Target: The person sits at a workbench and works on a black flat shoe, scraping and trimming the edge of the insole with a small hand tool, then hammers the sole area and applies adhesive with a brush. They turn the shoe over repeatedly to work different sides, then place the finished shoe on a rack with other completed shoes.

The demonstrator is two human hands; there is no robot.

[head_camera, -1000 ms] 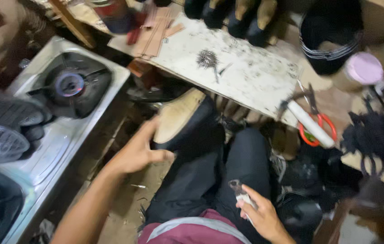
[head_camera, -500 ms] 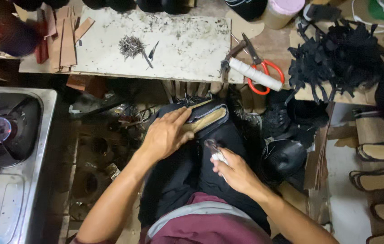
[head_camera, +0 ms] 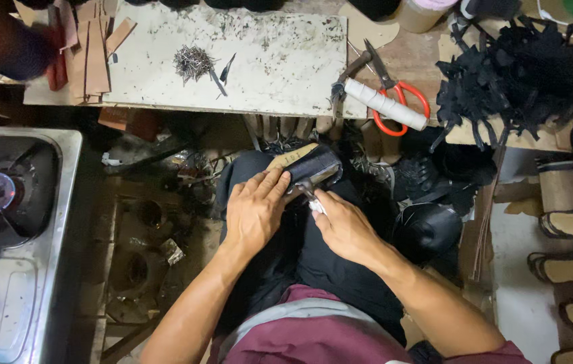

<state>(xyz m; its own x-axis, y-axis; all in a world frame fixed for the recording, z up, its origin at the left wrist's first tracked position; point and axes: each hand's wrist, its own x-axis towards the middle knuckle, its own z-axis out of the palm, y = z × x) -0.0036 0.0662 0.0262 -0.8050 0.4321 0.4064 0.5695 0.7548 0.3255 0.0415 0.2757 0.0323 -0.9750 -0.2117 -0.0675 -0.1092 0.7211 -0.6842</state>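
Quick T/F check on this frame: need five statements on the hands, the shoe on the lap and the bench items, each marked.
1. The left hand presses on the black shoe with the tan insole on the lap. True.
2. The right hand is empty. False: it pinches a small metal tool at the shoe's edge.
3. The orange-handled scissors lie on the bench beside a white roll. True.
4. The pile of small metal nails sits on the floor. False: it lies on the white board.
5. The steel gas stove is at the right. False: left.
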